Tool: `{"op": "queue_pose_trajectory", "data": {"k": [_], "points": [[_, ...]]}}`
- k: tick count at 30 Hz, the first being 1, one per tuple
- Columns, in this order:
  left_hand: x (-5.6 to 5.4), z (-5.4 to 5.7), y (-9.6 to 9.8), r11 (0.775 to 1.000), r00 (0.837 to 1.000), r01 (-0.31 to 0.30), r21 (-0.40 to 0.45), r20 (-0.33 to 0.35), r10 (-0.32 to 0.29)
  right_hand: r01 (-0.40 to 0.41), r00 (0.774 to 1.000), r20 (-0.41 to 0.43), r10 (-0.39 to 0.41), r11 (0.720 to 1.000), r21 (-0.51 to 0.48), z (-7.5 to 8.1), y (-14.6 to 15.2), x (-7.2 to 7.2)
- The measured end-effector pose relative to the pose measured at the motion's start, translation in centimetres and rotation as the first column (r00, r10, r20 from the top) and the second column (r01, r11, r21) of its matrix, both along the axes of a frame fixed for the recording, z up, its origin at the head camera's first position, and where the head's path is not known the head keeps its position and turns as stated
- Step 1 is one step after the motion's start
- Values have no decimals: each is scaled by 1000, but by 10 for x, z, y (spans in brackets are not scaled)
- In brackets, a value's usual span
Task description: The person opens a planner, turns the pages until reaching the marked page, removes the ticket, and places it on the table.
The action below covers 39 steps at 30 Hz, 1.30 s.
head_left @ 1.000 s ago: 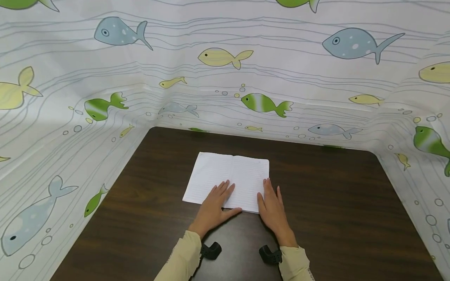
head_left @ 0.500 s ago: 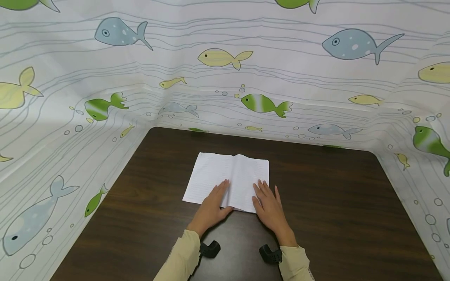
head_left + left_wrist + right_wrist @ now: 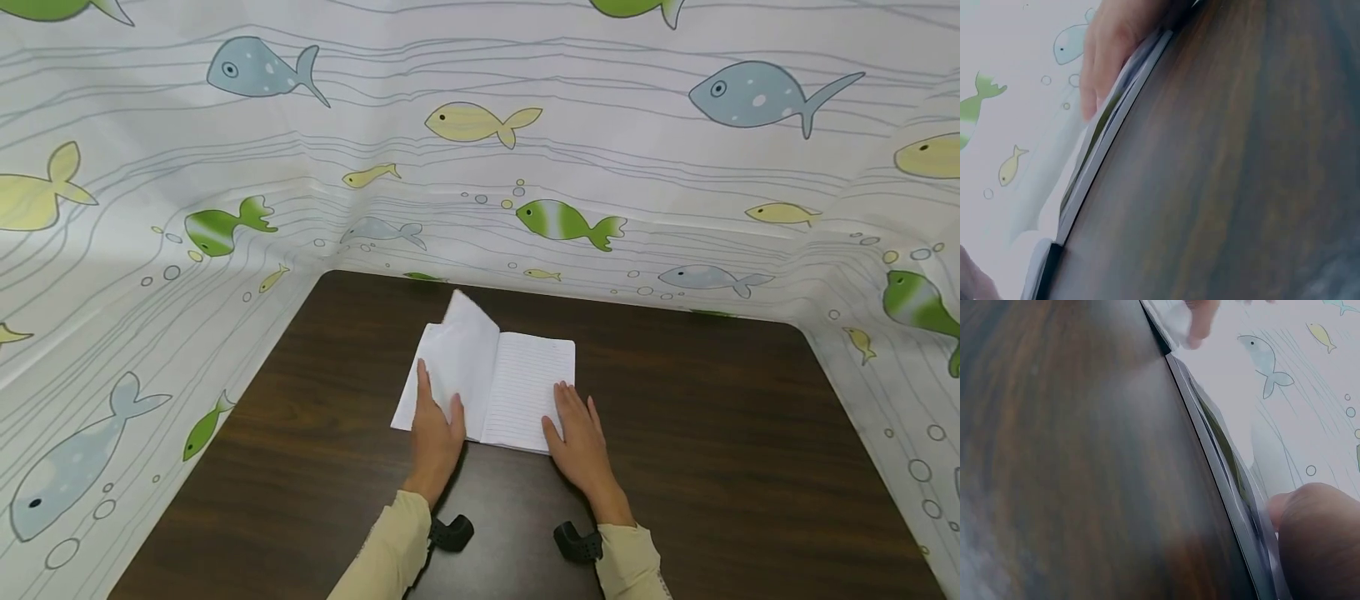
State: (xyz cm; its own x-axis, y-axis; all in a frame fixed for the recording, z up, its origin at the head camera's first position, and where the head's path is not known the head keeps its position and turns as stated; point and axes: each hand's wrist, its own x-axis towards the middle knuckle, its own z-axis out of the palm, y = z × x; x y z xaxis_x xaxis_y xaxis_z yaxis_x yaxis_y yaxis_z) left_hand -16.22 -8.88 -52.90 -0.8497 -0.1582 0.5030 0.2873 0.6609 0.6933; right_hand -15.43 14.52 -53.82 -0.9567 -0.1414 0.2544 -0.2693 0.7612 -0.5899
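A lined notebook (image 3: pixel 528 383) lies open on the dark wood table. One of its pages (image 3: pixel 465 333) is lifted, curving over the left half with its far corner sticking up. My left hand (image 3: pixel 437 442) is turned on its side at the near part of that page, fingers straight and thumb apart. Flat on the right half, near its outer edge, rests my right hand (image 3: pixel 581 446) with straight fingers. The left wrist view shows the notebook's near edge (image 3: pixel 1119 125), with the right hand (image 3: pixel 1116 47) above it. In the right wrist view, the right thumb (image 3: pixel 1316 534) touches the paper.
Dark wood table (image 3: pixel 705 433) surrounds the notebook. A white curtain printed with fish (image 3: pixel 645 167) encloses the table's back and sides. Black wrist cameras (image 3: pixel 452 533) are strapped over the beige sleeves (image 3: pixel 386 550).
The page that bulged up beside the spine has swung over to the left. My left hand has moved left and rolled onto its side. The right hand has shifted slightly right.
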Motion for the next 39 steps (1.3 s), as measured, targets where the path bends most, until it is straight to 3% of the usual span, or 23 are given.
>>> {"op": "queue_pose_trajectory", "data": {"k": [3,4,6,7,9,11,13,15,28,39], "points": [[-3,1,-3,972,982,-131,-194,-157,101,0,1000,-9,0,1000,0,0,0,-1],[-4,1,-4,961,978,-134,-243,-192,87,1,1000,-7,-1,1000,2,0,1,-1],[-5,-1,-4,947,978,-58,-317,-207,-10,2,1000,-4,-2,1000,8,-1,1,-1],[-4,-2,-3,937,980,7,-350,-182,-75,2,1000,-3,-2,1000,8,-1,1,-2],[-3,-5,-1,891,971,184,-415,-67,-231,3,1000,-9,-3,1000,-12,-1,1,-1],[0,-7,1,819,932,357,-449,113,-344,7,1000,-27,-9,998,-68,-1,1,-2],[3,-9,2,754,888,461,-468,253,-385,7,998,-53,-14,992,-124,0,1,-2],[4,-10,3,719,864,502,-481,326,-384,9,998,-66,-20,987,-160,0,2,-3],[4,-11,3,722,867,496,-482,327,-376,34,999,4,-34,996,-84,2,4,0],[4,-11,5,730,875,482,-484,301,-379,37,999,11,-36,997,-63,-1,4,-2]]}}
